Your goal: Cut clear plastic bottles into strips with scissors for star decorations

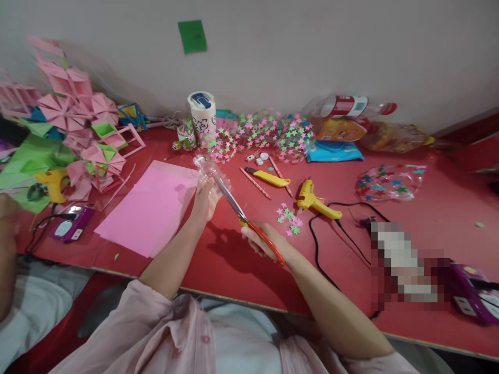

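Note:
My left hand [205, 200] is closed around a clear plastic bottle piece [208, 170], its neck pointing up and away to the left. In my right hand [261, 238] are orange-handled scissors [268, 243], fingers wrapped about the handles. The blades reach up-left to the bottle piece and lie against or just over it; whether they are cutting cannot be made out. The cut edge is partly hidden behind my fingers. Pink paper sheets [146, 210] lie left of my left hand. Small pink and green paper stars [289, 219] are scattered right of the scissors.
Around lie a yellow utility knife [268, 178], a yellow glue gun [315, 200] with its cord, star-covered clear plastic pieces [257, 132], a white tumbler [202, 117] and plastic bottles [345, 106]. Pink folded-paper shapes [66, 104] pile up at left, near another person's arm [7, 254].

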Motion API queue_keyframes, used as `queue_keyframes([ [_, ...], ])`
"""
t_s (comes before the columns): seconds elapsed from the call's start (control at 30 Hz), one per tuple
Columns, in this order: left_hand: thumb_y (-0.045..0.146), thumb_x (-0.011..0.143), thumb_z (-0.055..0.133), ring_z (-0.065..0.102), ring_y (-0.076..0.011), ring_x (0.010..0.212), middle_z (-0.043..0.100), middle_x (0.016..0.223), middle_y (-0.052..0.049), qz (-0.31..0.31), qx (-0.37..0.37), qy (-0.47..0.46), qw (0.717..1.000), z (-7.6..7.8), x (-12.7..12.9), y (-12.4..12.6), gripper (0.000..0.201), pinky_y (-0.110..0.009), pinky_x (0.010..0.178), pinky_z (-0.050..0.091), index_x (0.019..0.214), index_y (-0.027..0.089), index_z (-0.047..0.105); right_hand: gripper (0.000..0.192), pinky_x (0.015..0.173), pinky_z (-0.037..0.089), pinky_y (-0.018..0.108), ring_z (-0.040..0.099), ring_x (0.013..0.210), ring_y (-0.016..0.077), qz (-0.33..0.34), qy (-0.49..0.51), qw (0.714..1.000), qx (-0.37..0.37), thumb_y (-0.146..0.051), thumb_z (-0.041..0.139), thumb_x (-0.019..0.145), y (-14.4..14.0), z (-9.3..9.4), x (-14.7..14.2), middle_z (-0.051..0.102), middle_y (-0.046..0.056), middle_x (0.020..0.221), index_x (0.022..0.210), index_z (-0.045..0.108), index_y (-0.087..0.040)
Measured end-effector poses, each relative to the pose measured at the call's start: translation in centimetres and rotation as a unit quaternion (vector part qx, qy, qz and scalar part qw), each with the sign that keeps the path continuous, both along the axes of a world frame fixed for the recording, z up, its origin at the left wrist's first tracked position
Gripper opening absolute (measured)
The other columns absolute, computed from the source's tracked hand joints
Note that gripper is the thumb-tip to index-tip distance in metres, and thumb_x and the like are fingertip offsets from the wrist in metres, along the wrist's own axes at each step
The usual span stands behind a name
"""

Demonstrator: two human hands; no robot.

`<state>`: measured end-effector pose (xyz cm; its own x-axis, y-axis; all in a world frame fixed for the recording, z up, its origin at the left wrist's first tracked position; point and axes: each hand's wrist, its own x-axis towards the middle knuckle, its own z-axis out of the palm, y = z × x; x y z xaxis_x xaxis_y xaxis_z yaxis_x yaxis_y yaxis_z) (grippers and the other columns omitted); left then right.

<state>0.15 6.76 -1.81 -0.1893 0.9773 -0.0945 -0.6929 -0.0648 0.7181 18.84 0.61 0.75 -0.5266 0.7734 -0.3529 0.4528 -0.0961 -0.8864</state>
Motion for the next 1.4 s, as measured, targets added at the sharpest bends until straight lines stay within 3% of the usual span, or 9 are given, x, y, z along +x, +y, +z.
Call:
queue_keyframes([
  [0.43, 0.033, 0.073, 0.073, 0.067, -0.0239, 0.102, 0.069, 0.087, 0.0, -0.005, 0.001, -0.004, 1.0, 0.0, 0.0, 0.0, 0.041, -0.044, 0.098, 0.046, 0.109, 0.026, 0.056, 0.056, 0.043, 0.035, 0.024, 0.04, 0.037, 0.0091, -0.036, -0.011, 0.999, -0.023, -0.076, 0.043, 0.077, -0.4, 0.8, -0.6, 0.042, -0.007, 0.043, 0.067, 0.045, -0.021],
  [0.6, 0.034, 0.073, 0.072, 0.067, -0.0226, 0.101, 0.07, 0.094, -0.001, 0.003, -0.011, 0.012, 1.0, 0.2, -0.1, 0.0, 0.042, -0.043, 0.097, 0.046, 0.11, 0.026, 0.055, 0.057, 0.041, 0.032, 0.024, 0.038, 0.035, 0.0089, -0.052, -0.027, 0.998, 0.001, -0.077, 0.042, 0.077, -0.6, 0.9, -1.0, 0.038, -0.008, 0.039, 0.064, 0.042, -0.022],
  [0.9, 0.035, 0.072, 0.074, 0.065, -0.0231, 0.106, 0.07, 0.098, -0.004, -0.003, 0.006, 0.008, 1.0, 0.0, -0.4, 0.2, 0.044, -0.042, 0.099, 0.044, 0.111, 0.025, 0.056, 0.056, 0.04, 0.031, 0.023, 0.038, 0.034, 0.0091, -0.059, -0.009, 0.998, -0.02, -0.076, 0.045, 0.076, -0.7, 0.6, -1.2, 0.038, -0.007, 0.039, 0.063, 0.04, -0.023],
  [1.13, 0.036, 0.064, 0.08, 0.062, -0.0251, 0.111, 0.069, 0.097, -0.004, -0.052, 0.027, 0.014, 0.998, 0.5, 0.0, -0.4, 0.054, -0.044, 0.099, 0.043, 0.112, 0.027, 0.055, 0.057, 0.043, 0.032, 0.024, 0.04, 0.039, 0.0093, -0.046, -0.004, 0.999, 0.013, -0.078, 0.042, 0.076, -0.7, 0.7, -1.0, 0.041, -0.006, 0.045, 0.065, 0.042, -0.022],
  [1.4, 0.039, 0.062, 0.081, 0.064, -0.0244, 0.107, 0.069, 0.092, -0.001, -0.056, 0.035, 0.019, 0.998, 0.2, -0.2, -0.3, 0.061, -0.044, 0.098, 0.044, 0.115, 0.027, 0.053, 0.056, 0.041, 0.028, 0.023, 0.036, 0.036, 0.0079, -0.085, -0.018, 0.996, 0.013, -0.076, 0.044, 0.076, -1.0, 0.3, -1.3, 0.036, -0.007, 0.041, 0.063, 0.04, -0.022],
])
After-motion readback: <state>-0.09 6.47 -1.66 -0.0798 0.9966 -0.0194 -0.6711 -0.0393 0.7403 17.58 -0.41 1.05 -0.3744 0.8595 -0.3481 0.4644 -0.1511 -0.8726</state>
